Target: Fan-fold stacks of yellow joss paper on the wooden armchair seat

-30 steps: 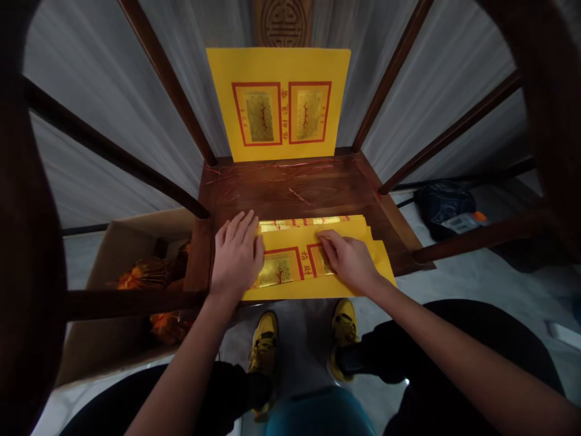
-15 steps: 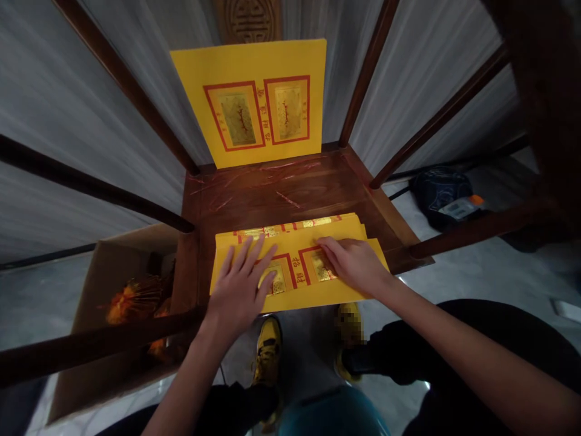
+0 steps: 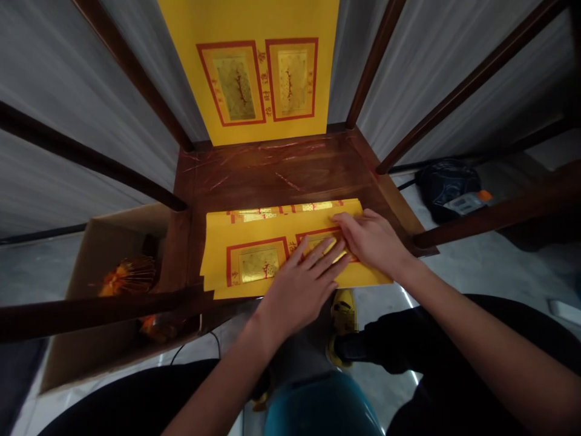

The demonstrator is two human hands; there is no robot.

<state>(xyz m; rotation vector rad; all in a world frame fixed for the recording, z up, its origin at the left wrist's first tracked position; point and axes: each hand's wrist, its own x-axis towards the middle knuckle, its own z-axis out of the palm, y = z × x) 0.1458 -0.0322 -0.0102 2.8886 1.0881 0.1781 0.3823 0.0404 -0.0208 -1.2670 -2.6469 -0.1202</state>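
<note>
Chair seat (image 3: 272,172): dark wood, glossy varnish, fine scratches. Paper sheets (image 3: 218,248) on it: smooth, matt yellow, with shiny gold foil panels (image 3: 258,265). Left of seat: matt cardboard box (image 3: 77,339).

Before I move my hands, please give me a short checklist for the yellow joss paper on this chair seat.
1. Left hand resting flat on the joss paper stack: ok.
2. Right hand on the stack: ok.
3. Stack fully inside the front edge of the wooden chair seat: not ok, it overhangs.
4. Sheet edges aligned: not ok, the right ends stagger.
5. Upright joss paper sheet standing against the chair back: ok.
</note>
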